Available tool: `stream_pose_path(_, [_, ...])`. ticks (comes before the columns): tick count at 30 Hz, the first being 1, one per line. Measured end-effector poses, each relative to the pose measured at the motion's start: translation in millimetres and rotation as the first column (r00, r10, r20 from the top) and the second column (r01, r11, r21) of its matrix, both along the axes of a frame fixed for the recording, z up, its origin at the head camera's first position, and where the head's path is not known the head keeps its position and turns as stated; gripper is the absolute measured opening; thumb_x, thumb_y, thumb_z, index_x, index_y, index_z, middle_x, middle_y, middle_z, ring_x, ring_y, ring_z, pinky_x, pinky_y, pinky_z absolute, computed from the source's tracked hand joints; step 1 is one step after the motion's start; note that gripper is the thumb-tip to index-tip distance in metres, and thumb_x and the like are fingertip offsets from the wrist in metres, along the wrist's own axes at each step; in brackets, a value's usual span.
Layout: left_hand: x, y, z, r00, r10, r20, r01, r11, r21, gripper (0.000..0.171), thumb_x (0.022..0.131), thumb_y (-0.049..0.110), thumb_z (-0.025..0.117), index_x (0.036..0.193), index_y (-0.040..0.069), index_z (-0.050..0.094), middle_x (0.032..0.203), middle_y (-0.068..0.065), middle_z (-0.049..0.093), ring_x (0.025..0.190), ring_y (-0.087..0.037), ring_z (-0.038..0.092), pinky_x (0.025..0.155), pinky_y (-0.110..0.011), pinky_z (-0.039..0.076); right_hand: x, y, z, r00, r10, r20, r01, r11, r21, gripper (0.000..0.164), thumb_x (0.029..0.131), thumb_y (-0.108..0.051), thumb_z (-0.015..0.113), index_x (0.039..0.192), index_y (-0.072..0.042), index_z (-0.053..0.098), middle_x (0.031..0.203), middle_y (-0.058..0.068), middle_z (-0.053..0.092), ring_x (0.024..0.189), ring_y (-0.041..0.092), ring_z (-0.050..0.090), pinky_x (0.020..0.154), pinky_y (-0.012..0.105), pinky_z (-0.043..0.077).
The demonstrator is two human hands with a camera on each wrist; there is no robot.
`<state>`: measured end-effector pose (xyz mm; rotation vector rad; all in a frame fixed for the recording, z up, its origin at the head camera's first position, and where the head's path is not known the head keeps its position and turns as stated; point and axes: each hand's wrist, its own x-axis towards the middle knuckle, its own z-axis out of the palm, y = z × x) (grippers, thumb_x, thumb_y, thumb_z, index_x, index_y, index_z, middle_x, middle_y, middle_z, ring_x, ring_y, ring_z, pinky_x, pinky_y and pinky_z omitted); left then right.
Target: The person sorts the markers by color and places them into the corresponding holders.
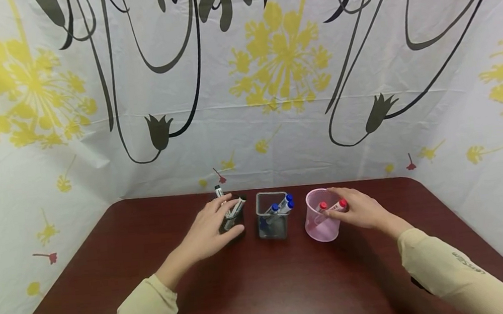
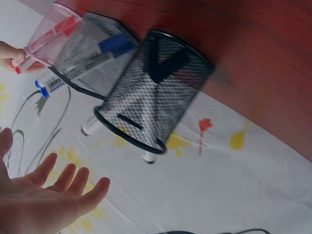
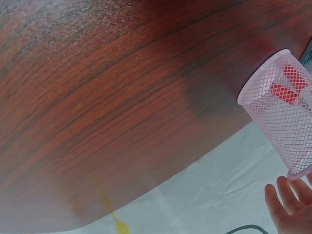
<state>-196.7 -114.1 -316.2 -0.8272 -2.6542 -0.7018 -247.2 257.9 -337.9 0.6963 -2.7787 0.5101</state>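
Note:
My left hand (image 1: 209, 234) hovers over a black mesh pen cup (image 2: 180, 92), fingers spread and gripping nothing. White markers with black ends (image 1: 219, 192) lean inside that cup, which the hand partly hides in the head view. At the right, my right hand (image 1: 363, 209) is at the rim of a pink mesh pen cup (image 1: 323, 232), its fingers extended beside a red-capped marker (image 1: 335, 207). Whether those fingers touch the marker is unclear. Another red-capped marker (image 1: 322, 206) leans in the pink cup; both have their lower ends in it.
Between the two cups stands a square dark mesh holder (image 1: 273, 229) with several blue-capped markers (image 1: 285, 205). All three containers stand upright near the back of the dark red wooden table (image 1: 282, 285). Behind hangs a white patterned cloth (image 1: 241, 148).

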Motion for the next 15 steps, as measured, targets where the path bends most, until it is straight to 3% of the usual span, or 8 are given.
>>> stream_pose_path(7, [6.6,-21,-7.3,0.992,0.064,-0.11,-0.073,0.994,-0.076,0.065,0.083,0.042,0.056,0.135,0.007,0.036,0.138,-0.013,0.029,0.124,-0.03,0.026,0.096,-0.052,0.018,5.7,5,5.6,0.999,-0.011,-0.034,0.01,1.0,-0.021,0.076,0.073,-0.051,0.064,0.128,-0.002,0.043,0.124,0.018,0.046,0.112,0.034,0.04,0.086,0.051,0.034])
stream_pose_path(15, [14.8,-32,-7.6,0.973,0.149,-0.175,-0.177,0.971,-0.162,0.07,0.084,0.046,0.052,0.137,0.005,0.031,0.141,-0.013,0.024,0.128,-0.03,0.018,0.096,-0.056,0.011,21.9,10,17.8,0.992,-0.021,-0.123,0.018,1.0,-0.022,0.07,0.078,-0.043,0.062,0.13,-0.002,0.04,0.135,0.019,0.031,0.12,0.038,0.028,0.091,0.054,0.025])
